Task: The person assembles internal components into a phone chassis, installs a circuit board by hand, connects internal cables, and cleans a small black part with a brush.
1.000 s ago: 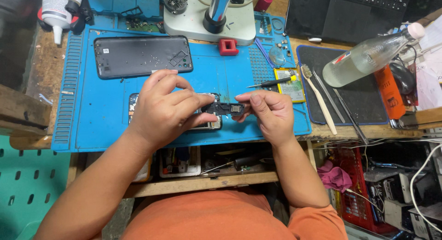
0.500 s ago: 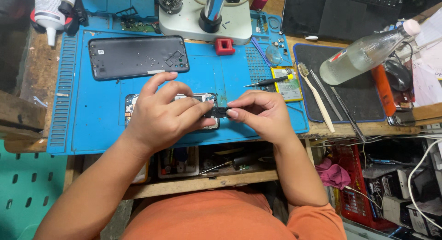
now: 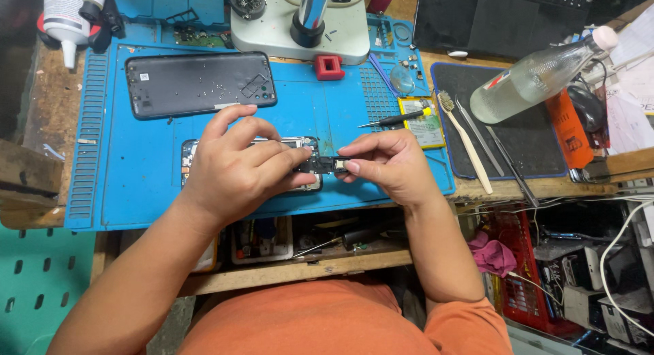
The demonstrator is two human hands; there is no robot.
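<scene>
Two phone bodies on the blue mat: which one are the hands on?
The opened phone nearest the person, mostly covered by the left hand. The dark back cover lies untouched farther back, below the microscope base.

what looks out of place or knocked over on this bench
The clear bottle lies tipped on its side across the black mat's far corner, cap toward the papers. Tiny loose screws dot the phone back cover. Both hands pinch a small black part.

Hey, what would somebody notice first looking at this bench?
Both hands meet mid-mat: the left hand and right hand pinch a small dark part over an opened phone. Behind lies a black back cover on the blue mat; a clear bottle lies right.
</scene>
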